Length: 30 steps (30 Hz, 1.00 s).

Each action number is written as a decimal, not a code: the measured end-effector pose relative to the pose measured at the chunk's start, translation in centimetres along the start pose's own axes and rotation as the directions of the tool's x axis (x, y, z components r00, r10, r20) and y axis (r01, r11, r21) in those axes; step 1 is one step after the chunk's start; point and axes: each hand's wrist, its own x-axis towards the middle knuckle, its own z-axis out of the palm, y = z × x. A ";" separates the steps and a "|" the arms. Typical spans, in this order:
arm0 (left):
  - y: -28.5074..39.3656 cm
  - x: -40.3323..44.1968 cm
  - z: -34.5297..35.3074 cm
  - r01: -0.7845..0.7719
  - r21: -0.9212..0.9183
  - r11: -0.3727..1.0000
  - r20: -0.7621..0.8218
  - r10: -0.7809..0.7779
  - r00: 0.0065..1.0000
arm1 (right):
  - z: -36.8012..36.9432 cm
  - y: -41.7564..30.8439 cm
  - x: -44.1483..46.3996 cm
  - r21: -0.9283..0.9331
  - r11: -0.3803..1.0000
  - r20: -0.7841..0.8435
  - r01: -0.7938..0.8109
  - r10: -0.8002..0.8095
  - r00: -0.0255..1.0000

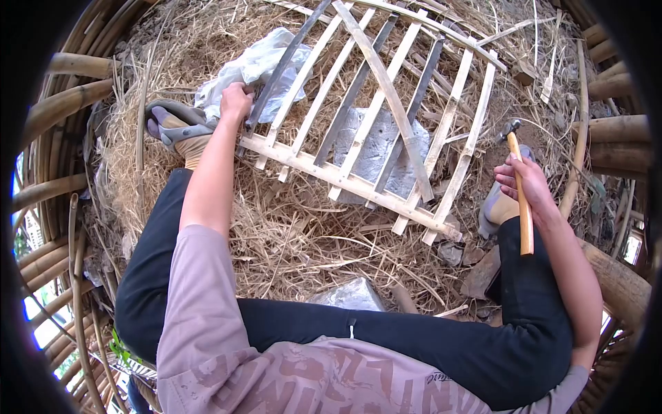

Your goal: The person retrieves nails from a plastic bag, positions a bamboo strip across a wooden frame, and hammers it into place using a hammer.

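Note:
My right hand [527,181] is wrapped round the wooden handle of a hammer [526,221], whose dark metal head points up and away. At the left, my left hand [236,101] has its fingers closed beside a white plastic bag [265,69], near the left end of a slatted frame; what it holds, if anything, is too small to name. The slatted frame [378,96] of pale and dark strips lies in front of me, with a diagonal strip across it and a thicker bar [345,181] along its near side. Under its slats shows a flat grey block [358,141].
Dry straw [289,234] covers the ground. A second grey block [352,297] lies close to my legs. My shod feet are at both sides of the frame. Bamboo poles [62,103] curve round on the left, and more poles [614,131] stand on the right.

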 end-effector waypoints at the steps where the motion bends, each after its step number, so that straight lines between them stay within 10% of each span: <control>1: -0.5 0.4 0.1 -0.011 -0.023 1.000 -0.004 0.011 1.000 | 0.0 0.0 0.0 0.002 1.000 0.004 0.002 -0.002 1.000; 17: -0.7 1.8 0.1 0.341 -0.408 0.847 0.082 -0.338 0.937 | -0.4 0.0 -0.4 0.010 1.000 0.015 0.019 -0.019 1.000; 30: 0.8 0.5 -5.9 0.140 -0.087 0.986 -0.309 -0.160 0.937 | 0.1 -0.5 -0.7 0.078 0.995 0.052 0.070 -0.074 0.996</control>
